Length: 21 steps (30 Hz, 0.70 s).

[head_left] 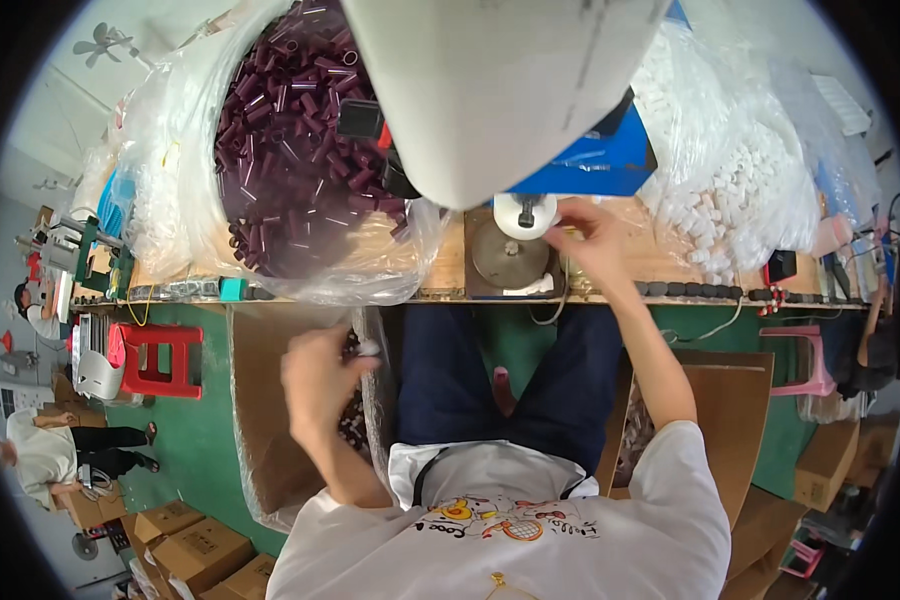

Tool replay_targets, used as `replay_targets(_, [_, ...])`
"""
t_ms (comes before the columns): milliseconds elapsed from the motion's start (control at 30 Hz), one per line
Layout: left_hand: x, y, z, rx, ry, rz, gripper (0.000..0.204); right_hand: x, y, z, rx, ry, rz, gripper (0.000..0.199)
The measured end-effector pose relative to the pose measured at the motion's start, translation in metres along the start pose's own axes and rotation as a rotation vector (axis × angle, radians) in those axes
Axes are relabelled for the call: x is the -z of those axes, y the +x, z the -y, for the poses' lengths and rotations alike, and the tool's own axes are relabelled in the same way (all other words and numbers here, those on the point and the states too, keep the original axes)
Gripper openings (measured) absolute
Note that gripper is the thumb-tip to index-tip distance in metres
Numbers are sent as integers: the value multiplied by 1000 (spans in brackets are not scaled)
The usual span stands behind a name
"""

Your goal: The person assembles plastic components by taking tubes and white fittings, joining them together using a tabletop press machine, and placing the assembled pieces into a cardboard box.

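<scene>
My right hand (pixel 590 240) reaches up to the machine at the table's near edge. Its fingers are bent together at the right side of a white round machine part (pixel 515 216); whatever they pinch is too small to name. Below that part sits a round metal base (pixel 511 256). My left hand (pixel 320 382) is over a plastic-lined cardboard box (pixel 260 410) left of my legs, smeared by motion. A small white piece (pixel 368 348) shows beside its thumb; whether the hand holds it is unclear. Dark small parts (pixel 353 420) lie inside the box.
A clear bag of dark purple tubes (pixel 300 150) lies on the table at left, and a bag of small white pieces (pixel 720 210) at right. The machine's large white housing (pixel 500 90) hides the middle. Another box (pixel 715 400) stands right of my legs. A red stool (pixel 162 360) is at left.
</scene>
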State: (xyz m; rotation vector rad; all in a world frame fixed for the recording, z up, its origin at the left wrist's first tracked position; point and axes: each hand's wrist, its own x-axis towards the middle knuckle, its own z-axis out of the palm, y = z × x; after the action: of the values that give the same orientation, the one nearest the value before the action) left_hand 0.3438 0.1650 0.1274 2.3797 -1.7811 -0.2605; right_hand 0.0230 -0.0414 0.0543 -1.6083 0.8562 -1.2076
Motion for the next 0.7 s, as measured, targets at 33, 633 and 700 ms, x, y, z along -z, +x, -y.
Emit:
replay_targets(33, [7,-2,18,45,69,-151,33,-11,-4,4,-55,-42,53,20])
replay_targets(633, [-57,104,15,-147,-794,-414,37,-18,-17,7,-67,-315,91,28])
replay_targets(700, [-51,85,6,-358,-717,-491,36,29,-13,2,-63,-355,-421,31])
